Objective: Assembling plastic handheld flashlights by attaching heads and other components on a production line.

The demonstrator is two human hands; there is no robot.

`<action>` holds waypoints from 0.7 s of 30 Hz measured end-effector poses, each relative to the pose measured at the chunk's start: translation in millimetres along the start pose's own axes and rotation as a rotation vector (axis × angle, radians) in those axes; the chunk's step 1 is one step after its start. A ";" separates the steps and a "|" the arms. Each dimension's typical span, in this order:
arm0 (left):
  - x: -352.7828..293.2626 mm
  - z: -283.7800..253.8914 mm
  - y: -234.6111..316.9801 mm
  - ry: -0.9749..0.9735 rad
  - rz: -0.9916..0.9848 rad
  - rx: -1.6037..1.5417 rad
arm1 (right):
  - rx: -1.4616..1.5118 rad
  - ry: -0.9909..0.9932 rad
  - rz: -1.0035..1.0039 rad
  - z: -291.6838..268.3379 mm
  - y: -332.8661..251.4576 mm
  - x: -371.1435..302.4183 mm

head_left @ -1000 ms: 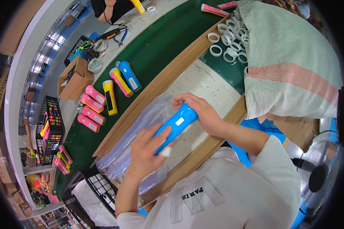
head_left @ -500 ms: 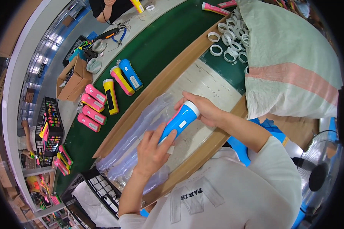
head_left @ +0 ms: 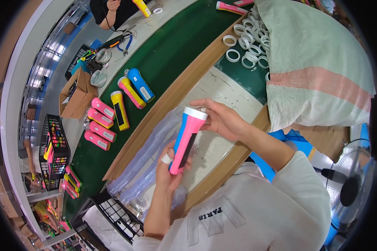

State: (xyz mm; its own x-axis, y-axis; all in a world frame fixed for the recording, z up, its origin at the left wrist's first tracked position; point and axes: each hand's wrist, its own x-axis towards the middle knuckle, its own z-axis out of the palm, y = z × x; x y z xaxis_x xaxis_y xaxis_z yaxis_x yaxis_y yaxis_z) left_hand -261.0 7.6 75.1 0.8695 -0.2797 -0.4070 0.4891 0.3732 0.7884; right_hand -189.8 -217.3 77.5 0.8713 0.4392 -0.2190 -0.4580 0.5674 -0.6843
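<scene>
My left hand [head_left: 166, 169] is closed around the lower body of a flashlight [head_left: 182, 146]. It is pink and blue with a white ring at its head and a dark panel along the pink side. The flashlight stands tilted, head up, above the pale work surface [head_left: 228, 94]. At its head is my right hand [head_left: 224, 120], fingers apart and the index finger stretched past the white ring. Whether the right fingertips touch the head I cannot tell. Clear plastic sleeves [head_left: 144, 154] lie beneath and to the left of the left hand.
Cardboard strips [head_left: 165, 94] border the surface. Finished-looking flashlights [head_left: 102, 121] lie on the green belt [head_left: 163, 58] at left. Loose white rings [head_left: 232, 55] pile beside a woven sack [head_left: 318, 62] at right. Black baskets [head_left: 54, 152] and a fan [head_left: 349, 188] stand around; another person's hand [head_left: 113, 5] shows at top.
The flashlight has been turned in my left hand, so its pink side and dark panel now face up. It stands more upright, and my right fingers have loosened from its head.
</scene>
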 end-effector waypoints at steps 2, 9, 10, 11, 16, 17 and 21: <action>-4.5 -6.2 -20.5 -0.134 -0.238 -0.670 | 0.038 -0.039 -0.077 7.4 9.0 -2.5; -14.0 12.8 -26.2 -0.076 -0.001 0.183 | -0.078 0.056 -0.121 20.3 31.6 7.0; -11.9 14.5 -29.9 0.005 0.193 0.518 | -0.080 0.050 -0.118 20.1 33.4 9.7; -9.2 18.1 -30.5 0.063 0.290 0.672 | -0.041 0.043 -0.135 18.9 35.8 13.0; -19.5 11.8 -13.8 -0.239 -0.223 -0.386 | 0.159 -0.069 -0.127 28.3 31.7 10.7; -19.4 9.5 -15.9 -0.283 -0.234 -0.409 | 0.165 -0.102 -0.144 30.6 33.0 10.7; -19.4 24.9 -13.5 -0.114 -0.132 -0.050 | 0.094 -0.099 -0.173 37.4 30.4 10.9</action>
State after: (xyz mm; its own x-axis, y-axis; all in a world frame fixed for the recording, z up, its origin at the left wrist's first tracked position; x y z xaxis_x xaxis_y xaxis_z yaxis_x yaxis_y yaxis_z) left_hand -286.1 -14.0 83.8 0.7855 -0.4270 -0.4480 0.6037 0.3696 0.7063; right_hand -200.9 -169.1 80.4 0.9191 0.3927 -0.0314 -0.3211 0.7006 -0.6372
